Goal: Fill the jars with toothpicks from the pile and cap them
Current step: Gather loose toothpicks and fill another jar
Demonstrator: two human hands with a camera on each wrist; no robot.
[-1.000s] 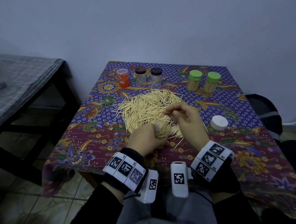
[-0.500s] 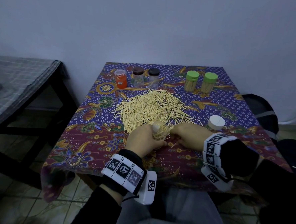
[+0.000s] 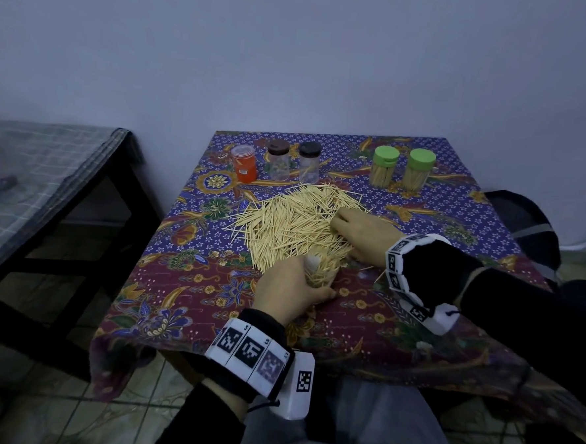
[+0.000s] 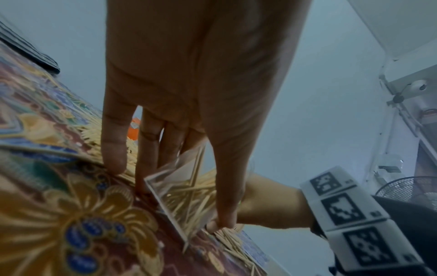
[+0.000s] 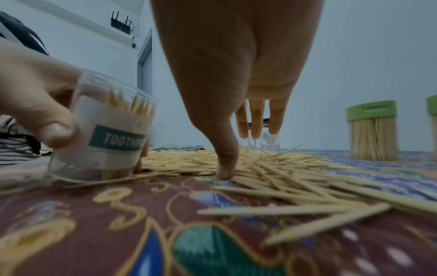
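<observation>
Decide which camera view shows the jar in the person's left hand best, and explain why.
The right wrist view: the open jar stands side-on, label and toothpicks inside readable, gripped by the left hand. In the head view the jar is mostly covered by that hand. The left wrist view shows only its base between the fingers.

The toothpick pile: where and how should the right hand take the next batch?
Judging by its low, flat spread, pinch the near right edge of the toothpick pile from above, where the right hand already rests fingers-down, beside the open jar.
</observation>
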